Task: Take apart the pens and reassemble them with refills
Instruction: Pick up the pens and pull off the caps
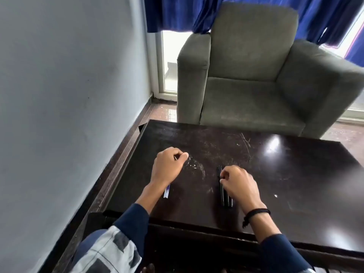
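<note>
Several black pens [224,196] lie side by side on the dark table [295,174], running toward me. My right hand [238,184] rests over them with fingers curled, its fingertips on the pens' upper part. A few thin refills [167,192], clear with blue, lie at the left. My left hand [169,166] covers their far ends, with thumb and fingers pinched together at the refills' tips. The refills' far ends are hidden under that hand.
A grey armchair [256,75] stands just beyond the table's far edge. A pale wall [69,95] runs along the left. Blue curtains [177,12] hang at the back. A small white speck [275,196] lies on the table at the right.
</note>
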Demonstrator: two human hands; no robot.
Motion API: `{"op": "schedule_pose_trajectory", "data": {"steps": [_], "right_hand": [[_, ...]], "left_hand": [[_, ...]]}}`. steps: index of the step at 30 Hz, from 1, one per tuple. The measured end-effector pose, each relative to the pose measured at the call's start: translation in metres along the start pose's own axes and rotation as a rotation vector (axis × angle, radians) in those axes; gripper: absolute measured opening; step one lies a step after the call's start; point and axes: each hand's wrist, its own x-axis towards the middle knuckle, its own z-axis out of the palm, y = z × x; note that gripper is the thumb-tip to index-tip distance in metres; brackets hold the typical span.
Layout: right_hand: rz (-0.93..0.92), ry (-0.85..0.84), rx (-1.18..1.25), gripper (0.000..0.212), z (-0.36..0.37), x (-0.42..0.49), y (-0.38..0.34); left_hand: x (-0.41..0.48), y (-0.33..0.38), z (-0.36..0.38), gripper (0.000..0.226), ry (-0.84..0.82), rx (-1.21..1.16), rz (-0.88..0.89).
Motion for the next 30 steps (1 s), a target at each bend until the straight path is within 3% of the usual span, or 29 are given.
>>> {"op": "schedule_pose_trajectory", "data": {"steps": [6, 11, 30], "right_hand": [[0.000, -0.061, -0.054, 0.019, 0.010, 0.003, -0.003], [-0.010, 0.023, -0.078, 0.016, 0.017, 0.004, -0.001], [-0.004, -0.139, -0.020, 0.033, 0.022, 0.007, -0.010]], "left_hand": [[0.007, -0.008, 0.011, 0.023, -0.037, -0.024, -0.062], [0.007, -0.010, 0.016, 0.021, -0.057, -0.049, -0.078], [0.009, -0.006, 0.011, 0.019, -0.099, -0.126, -0.057]]}}
